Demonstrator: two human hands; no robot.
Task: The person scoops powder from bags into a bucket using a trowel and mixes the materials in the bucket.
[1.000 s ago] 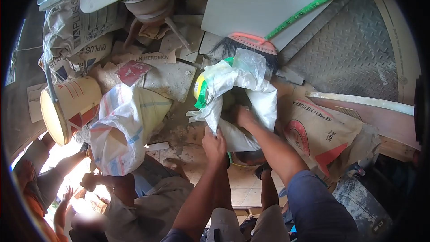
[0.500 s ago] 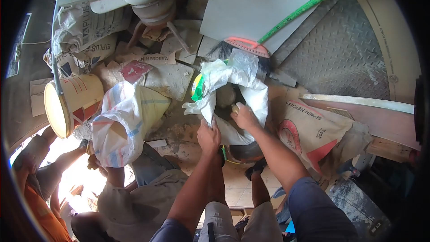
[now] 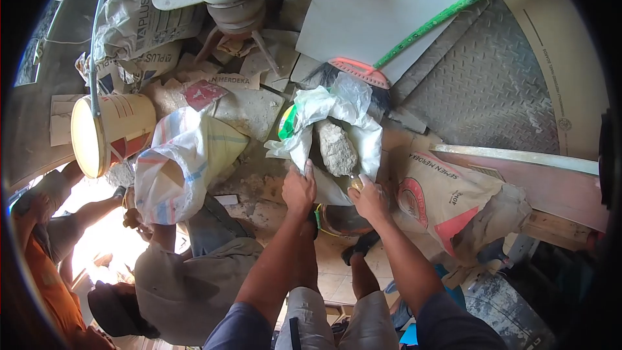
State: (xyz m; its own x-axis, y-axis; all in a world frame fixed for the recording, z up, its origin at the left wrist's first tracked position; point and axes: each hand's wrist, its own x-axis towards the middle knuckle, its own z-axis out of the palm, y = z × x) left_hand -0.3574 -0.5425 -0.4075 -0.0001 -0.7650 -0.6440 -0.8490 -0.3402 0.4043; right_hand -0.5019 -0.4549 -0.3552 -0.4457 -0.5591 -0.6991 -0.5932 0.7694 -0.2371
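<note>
My left hand is closed on the near left rim of a white plastic sack, whose mouth is spread open in front of me. In my right hand is the short yellowish handle of what looks like a trowel. Its blade is hidden under a long heap of grey powdery material, lying over the sack's opening. A green and yellow printed patch shows at the sack's left side. Beneath the near rim, a rounded brown container is partly visible.
A striped woven sack and a cream bucket stand left, beside a crouching person and another in orange. A paper cement sack lies right. Behind are a broom and a metal plate.
My right hand has drawn back and slightly right from the sack's mouth. The grey heap now shows at the opening. My left hand keeps its grip on the rim.
</note>
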